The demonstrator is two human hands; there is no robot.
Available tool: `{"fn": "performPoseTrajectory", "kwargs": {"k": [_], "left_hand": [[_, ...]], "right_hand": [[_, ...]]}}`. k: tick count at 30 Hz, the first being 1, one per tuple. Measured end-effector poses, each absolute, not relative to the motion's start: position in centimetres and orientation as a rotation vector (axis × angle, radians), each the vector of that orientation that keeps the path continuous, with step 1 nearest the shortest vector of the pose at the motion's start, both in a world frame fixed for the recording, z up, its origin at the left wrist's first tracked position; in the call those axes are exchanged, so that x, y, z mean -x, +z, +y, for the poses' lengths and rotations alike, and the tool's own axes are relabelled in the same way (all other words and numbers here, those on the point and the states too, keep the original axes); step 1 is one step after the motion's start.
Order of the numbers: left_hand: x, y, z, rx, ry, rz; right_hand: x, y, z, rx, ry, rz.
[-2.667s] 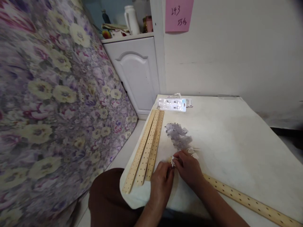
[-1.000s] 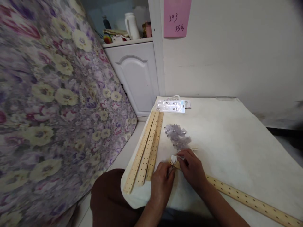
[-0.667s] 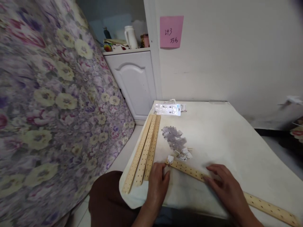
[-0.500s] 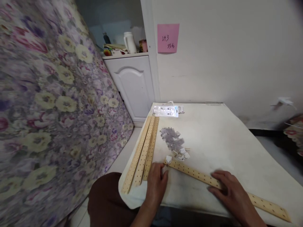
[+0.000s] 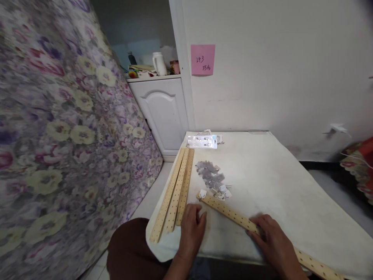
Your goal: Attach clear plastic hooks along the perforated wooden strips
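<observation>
A long wooden strip with rows of holes (image 5: 230, 213) lies slantwise across the near part of the table. My right hand (image 5: 271, 241) is closed around its middle, thumb on the near edge and fingers over the far one. A small white hook-like piece (image 5: 203, 193) sits on the strip's far left end. My left hand (image 5: 192, 229) rests on the table just below that end, loosely curled with the thumb apart; nothing shows in it. To its left lie three similar wooden strips (image 5: 166, 202) side by side. Beyond the held strip is a pile of small greyish pieces (image 5: 210, 173).
White hook-like pieces (image 5: 223, 192) lie beside the grey pile. A clear package (image 5: 201, 141) rests at the table's back left. The white-covered table (image 5: 276, 175) meets the wall behind. A floral curtain (image 5: 87, 128) hangs on the left, and a cabinet (image 5: 160, 112) stands behind it.
The held strip has swung and shifted left, with my right hand moving left and slightly nearer. My left hand stays nearly in place, now a little apart from the strip's end.
</observation>
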State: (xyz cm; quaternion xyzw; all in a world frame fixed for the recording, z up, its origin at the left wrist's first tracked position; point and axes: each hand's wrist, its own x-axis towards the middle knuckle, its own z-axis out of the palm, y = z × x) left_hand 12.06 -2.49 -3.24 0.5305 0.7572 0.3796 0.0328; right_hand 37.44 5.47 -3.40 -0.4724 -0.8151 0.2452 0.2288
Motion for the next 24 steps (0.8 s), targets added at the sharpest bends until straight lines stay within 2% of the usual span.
{"fn": "performPoseTrajectory", "kwargs": {"k": [15, 24], "left_hand": [[-12.0, -2.9, -2.4, -1.645, 1.142, 2.29], [-11.8, -3.0, -2.3, -1.641, 1.128, 2.26]], "right_hand": [[-35.5, -3.5, 3.7, 1.307, 0.632, -2.185], [-30.9, -0.4, 8.7, 1.194, 0.684, -2.253]]}}
